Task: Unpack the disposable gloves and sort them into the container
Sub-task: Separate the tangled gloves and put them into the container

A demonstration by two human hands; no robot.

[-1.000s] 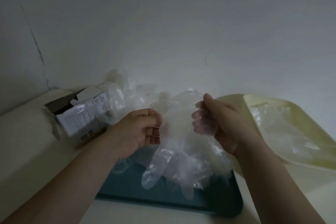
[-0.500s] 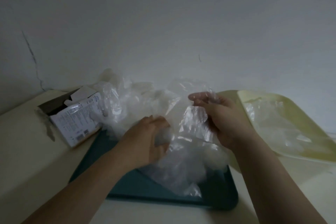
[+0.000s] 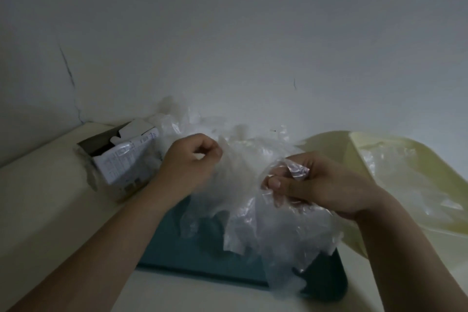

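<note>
A cream tabletop (image 3: 38, 210) runs up to a plain grey-white wall (image 3: 228, 33), which has a thin dark crack (image 3: 68, 71) at the left. The light is dim. A teal tray (image 3: 202, 256) lies on the tabletop in front of the person, its near edge close to the table's front. A loose pile of clear plastic gloves (image 3: 243, 185) is heaped on it and spills back to the wall.

The left hand (image 3: 190, 164) is curled, thumb and forefinger pinched on a glove's edge. The right hand (image 3: 316, 185) has its fingers closed around crumpled glove film, and more film hangs below it over the tray.

An open cardboard box (image 3: 121, 162) lies on its side just left of the pile, touching it. At the right a pale yellow tray (image 3: 354, 154) sits tilted, with a few flattened gloves inside. Bare tabletop shows at the far left and along the front edge.
</note>
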